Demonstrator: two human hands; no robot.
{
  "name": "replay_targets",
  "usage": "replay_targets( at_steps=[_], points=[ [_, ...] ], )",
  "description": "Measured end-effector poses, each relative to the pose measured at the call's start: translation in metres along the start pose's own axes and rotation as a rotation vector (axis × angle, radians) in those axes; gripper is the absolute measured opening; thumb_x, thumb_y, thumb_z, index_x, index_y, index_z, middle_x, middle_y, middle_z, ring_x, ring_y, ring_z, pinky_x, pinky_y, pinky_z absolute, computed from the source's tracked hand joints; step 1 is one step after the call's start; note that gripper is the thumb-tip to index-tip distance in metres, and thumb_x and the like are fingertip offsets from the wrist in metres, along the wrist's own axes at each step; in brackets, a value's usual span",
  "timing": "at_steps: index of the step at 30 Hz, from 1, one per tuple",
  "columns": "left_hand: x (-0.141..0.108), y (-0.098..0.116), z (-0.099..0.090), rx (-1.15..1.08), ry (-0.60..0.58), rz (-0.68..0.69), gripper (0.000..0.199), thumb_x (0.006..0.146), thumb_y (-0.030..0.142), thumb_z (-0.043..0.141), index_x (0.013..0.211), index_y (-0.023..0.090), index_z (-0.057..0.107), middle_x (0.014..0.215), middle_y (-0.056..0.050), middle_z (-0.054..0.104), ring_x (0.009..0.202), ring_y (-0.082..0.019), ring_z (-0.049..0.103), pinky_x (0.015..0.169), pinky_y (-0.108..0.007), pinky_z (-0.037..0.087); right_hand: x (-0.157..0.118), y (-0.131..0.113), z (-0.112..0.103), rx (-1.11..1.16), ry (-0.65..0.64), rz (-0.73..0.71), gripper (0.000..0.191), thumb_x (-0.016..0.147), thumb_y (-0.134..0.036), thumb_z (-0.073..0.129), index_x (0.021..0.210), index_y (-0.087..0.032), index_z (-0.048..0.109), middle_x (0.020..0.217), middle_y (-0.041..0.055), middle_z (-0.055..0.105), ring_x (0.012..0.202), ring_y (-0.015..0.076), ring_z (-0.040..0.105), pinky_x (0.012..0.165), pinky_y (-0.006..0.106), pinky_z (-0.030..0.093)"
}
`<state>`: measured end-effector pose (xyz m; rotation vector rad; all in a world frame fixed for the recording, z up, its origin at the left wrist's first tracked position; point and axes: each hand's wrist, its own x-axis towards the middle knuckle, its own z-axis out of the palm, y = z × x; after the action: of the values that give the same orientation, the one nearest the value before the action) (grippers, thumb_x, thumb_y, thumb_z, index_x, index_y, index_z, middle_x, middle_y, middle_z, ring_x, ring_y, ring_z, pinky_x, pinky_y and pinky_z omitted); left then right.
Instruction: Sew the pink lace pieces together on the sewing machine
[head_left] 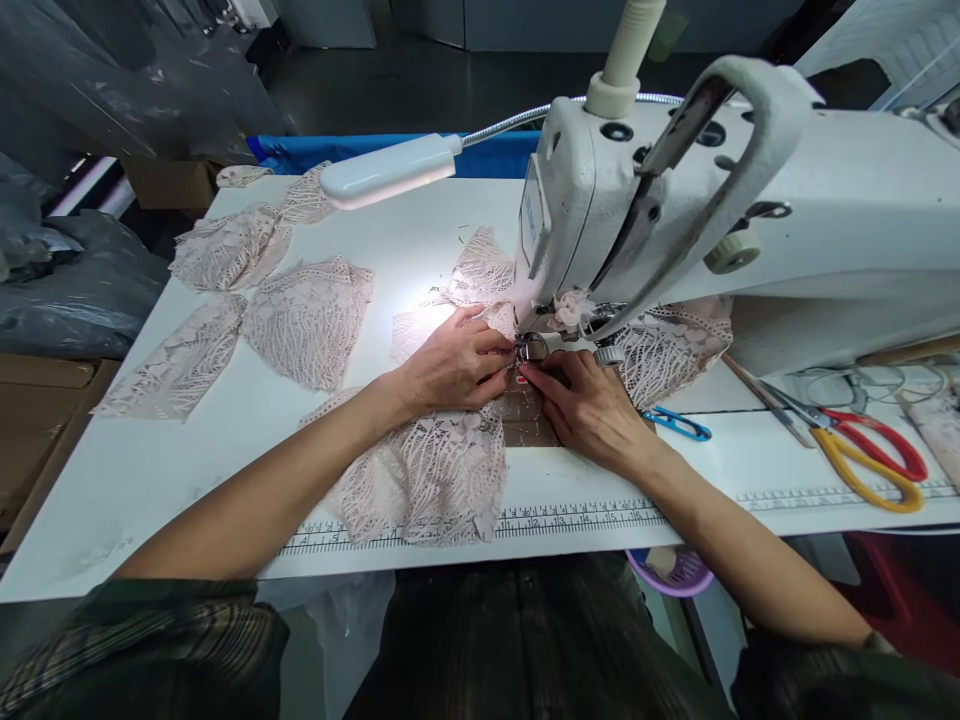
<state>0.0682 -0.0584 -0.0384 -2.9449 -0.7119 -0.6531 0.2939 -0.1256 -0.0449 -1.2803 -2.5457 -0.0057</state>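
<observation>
At the presser foot [531,347] of a white sewing machine [577,190], my left hand [461,362] has its fingers bent together on a pale pink lace piece [484,268]. My right hand [592,408] sits just right of the foot, thumb and forefinger pinched at the lace edge there; the exact grip is partly hidden. Below my left wrist, a gathered lace piece [442,475] spreads toward the table's front. More patterned lace [664,350] lies under the machine arm, behind my right hand. A brown plate [525,425] shows between my hands.
Several lace pieces [307,320] lie on the white table [180,490] at left. A lamp [394,170] hangs over it. Right of my hand are blue thread snips [679,423] and scissors with red and yellow handles [870,460]. A ruler strip [577,518] runs along the front edge.
</observation>
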Motion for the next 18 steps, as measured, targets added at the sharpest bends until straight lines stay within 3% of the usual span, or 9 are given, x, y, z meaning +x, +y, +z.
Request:
replay_targets(
  at_steps=[14,18],
  points=[
    [0.003,-0.008,-0.013,-0.023,-0.112,-0.071,0.031,0.096,0.027,0.041,0.110,0.021,0.068,0.101,-0.007,0.069,0.092,-0.020,0.061,0.092,-0.042,0.045,-0.003,-0.005,-0.002,-0.010,0.010,0.015,0.041,0.094,-0.017,0.043,0.133,-0.019,0.055,0.122,0.0178,0.056,0.106,0.0327,0.048,0.077,0.043,0.039],
    [0.003,-0.001,-0.023,0.155,-0.164,-0.307,0.033,0.097,0.036,0.040,0.104,0.017,0.066,0.098,-0.012,0.065,0.093,-0.026,0.058,0.085,-0.045,0.042,-0.006,0.003,-0.003,0.100,0.012,-0.010,0.039,0.096,-0.023,0.043,0.132,-0.018,0.058,0.117,0.0173,0.059,0.105,0.0318,0.052,0.082,0.046,0.041]
  ],
)
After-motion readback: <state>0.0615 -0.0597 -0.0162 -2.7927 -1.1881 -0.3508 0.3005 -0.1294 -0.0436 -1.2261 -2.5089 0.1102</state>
